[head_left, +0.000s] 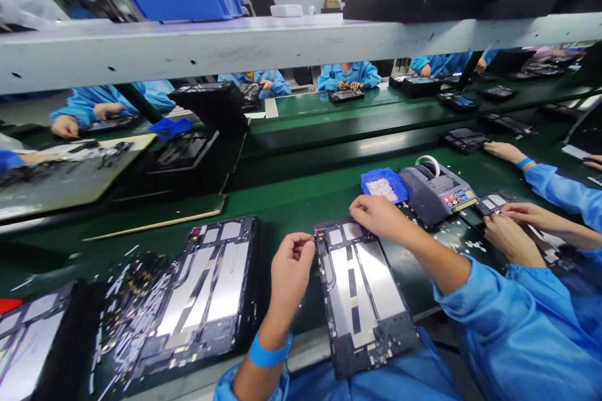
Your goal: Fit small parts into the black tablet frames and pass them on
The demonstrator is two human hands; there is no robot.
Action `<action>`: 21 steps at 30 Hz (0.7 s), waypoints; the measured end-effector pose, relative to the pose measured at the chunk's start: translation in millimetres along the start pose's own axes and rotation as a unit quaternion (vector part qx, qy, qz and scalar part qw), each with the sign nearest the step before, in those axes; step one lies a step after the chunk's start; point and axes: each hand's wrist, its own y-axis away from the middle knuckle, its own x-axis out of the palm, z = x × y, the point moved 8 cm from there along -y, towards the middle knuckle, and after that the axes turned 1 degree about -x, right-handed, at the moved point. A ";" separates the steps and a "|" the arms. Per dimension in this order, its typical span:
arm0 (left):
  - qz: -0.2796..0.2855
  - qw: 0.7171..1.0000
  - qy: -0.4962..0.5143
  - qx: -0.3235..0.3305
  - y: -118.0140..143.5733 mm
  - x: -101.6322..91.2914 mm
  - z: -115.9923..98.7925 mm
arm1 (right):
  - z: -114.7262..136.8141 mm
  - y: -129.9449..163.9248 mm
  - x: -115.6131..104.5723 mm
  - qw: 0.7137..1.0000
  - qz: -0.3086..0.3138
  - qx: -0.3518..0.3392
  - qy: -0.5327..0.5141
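Note:
An open tablet back shell [362, 294] with silver plates lies in front of me on the green belt [291, 200]. My left hand [291, 266] hovers at its upper left edge, fingers curled together, pinching something too small to make out. My right hand [379, 216] rests on the shell's top right corner, fingers bent down onto it. A second shell [202, 291] lies to the left, and part of another [28, 338] shows at the far left.
A small blue tray of white pieces [383, 185] and a grey tape dispenser [437, 191] stand behind the shell. A co-worker's hands [512, 229] work at the right. More people in blue sit across the belt. A grey shelf [282, 44] hangs overhead.

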 end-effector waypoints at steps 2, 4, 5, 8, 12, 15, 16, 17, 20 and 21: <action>-0.020 0.998 -0.057 0.027 -2.0 -10.3 -3.3 | 30.7 -1.0 25.1 0.998 0.048 -0.026 -0.029; -0.010 0.991 -0.118 0.062 -2.9 -13.3 -5.7 | 47.4 -5.6 44.5 0.996 0.087 -0.009 -0.019; -0.001 0.986 -0.144 0.082 -2.6 -12.8 -6.6 | 51.5 -8.4 51.4 0.994 0.104 0.002 -0.013; 0.022 0.970 -0.197 0.144 0.4 -7.8 -9.8 | 54.5 -15.5 62.1 0.991 0.135 0.017 0.007; 0.038 0.944 -0.249 0.211 2.8 1.6 -14.2 | 53.5 -18.7 64.2 0.991 0.129 0.016 0.038; 0.050 0.929 -0.282 0.233 2.0 6.7 -15.0 | 54.5 -18.3 67.4 0.990 0.129 0.021 0.059; 0.052 0.926 -0.290 0.237 1.6 7.4 -15.1 | 55.1 -18.5 68.3 0.989 0.130 0.021 0.065; 0.052 0.923 -0.297 0.238 1.3 7.6 -15.1 | 55.8 -18.9 68.9 0.989 0.131 0.019 0.069; 0.057 0.917 -0.311 0.242 0.9 9.0 -14.4 | 58.2 -21.6 68.8 0.988 0.138 0.007 0.070; 0.061 0.916 -0.314 0.243 1.0 9.9 -13.8 | 58.8 -22.9 68.3 0.987 0.143 0.005 0.070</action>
